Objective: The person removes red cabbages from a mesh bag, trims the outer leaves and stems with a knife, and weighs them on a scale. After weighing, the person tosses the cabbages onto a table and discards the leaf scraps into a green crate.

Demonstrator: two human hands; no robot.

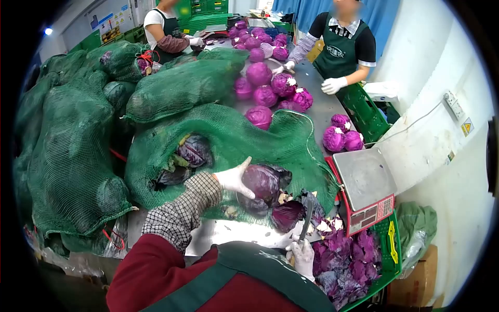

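My left hand (235, 178), in a white glove, has its fingers spread against the left side of a purple cabbage (261, 185) on the green mesh netting. A knife (307, 214) points upward from my right hand (301, 256), which is also gloved and closed round its handle. Between the cabbage and the blade lies a loose purple leaf (287, 215), with pale cut bits around it. Another dark cabbage (195, 150) with outer leaves rests on the netting to the left.
Full green mesh sacks (75, 156) fill the left. Peeled cabbages (259, 74) stand farther back. At right are a scale (365, 178) and a green crate (391, 260) of leaves. Two people (340, 49) (165, 34) in aprons are across the table.
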